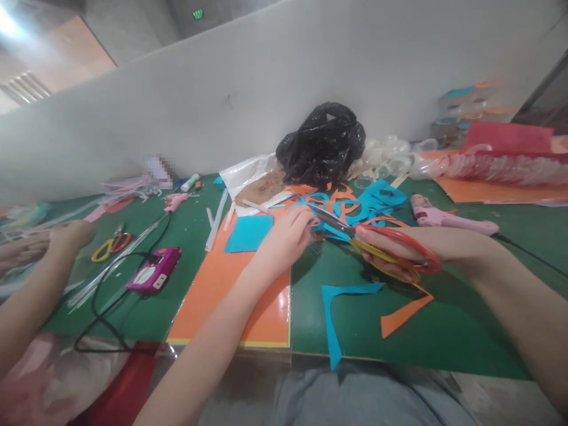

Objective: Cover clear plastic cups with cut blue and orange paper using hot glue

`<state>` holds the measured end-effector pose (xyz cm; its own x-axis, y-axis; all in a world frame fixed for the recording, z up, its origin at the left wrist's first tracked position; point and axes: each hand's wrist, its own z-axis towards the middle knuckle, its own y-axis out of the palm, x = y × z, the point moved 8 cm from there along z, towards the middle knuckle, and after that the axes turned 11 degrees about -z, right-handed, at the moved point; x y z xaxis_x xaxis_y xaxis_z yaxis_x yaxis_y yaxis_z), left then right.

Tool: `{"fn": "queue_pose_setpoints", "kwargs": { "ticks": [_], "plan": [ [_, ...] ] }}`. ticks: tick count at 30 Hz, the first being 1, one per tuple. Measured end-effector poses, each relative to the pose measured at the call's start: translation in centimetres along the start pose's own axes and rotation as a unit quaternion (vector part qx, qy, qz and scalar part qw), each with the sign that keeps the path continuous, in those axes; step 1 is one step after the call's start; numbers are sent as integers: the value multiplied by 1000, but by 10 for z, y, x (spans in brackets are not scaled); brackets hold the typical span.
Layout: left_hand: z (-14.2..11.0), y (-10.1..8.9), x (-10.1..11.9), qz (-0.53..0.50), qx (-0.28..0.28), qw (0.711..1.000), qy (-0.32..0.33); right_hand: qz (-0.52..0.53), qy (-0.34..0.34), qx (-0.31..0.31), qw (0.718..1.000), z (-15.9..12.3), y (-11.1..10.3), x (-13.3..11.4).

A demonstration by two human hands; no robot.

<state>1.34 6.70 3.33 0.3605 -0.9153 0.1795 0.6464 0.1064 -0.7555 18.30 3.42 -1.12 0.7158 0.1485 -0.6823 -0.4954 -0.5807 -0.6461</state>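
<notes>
My right hand [390, 251] is closed through the red and yellow handles of a pair of scissors [350, 228], whose blades point left. My left hand [286, 236] pinches a small orange paper piece [316, 225] at the blade tips. Both hands hover over the green table [444, 319], just in front of a heap of blue and orange paper scraps [355, 204]. A blue offcut [332, 313] and an orange offcut [403, 316] lie below my right hand.
An orange sheet [222, 290] with a blue square [249, 232] lies at centre. A magenta glue gun [154, 270] with black cable, a pink glue gun [448, 219], another pair of scissors [110, 244], a black bag [322, 142]. Another person's arm [39, 278] reaches in at left.
</notes>
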Motion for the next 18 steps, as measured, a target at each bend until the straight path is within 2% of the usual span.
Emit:
{"fn": "queue_pose_setpoints", "kwargs": {
  "ticks": [3, 8, 18],
  "plan": [
    [0, -2, 2, 5, 6, 1000, 5, 58, 0, -54, 997, 0, 10, -9],
    [0, -3, 2, 14, 5, 1000, 10, 109, 32, -62, 992, -1, 15, -18],
    [0, -2, 0, 21, 8, 1000, 11, 174, 28, -56, 983, 9, 26, 6]
  ]
}}
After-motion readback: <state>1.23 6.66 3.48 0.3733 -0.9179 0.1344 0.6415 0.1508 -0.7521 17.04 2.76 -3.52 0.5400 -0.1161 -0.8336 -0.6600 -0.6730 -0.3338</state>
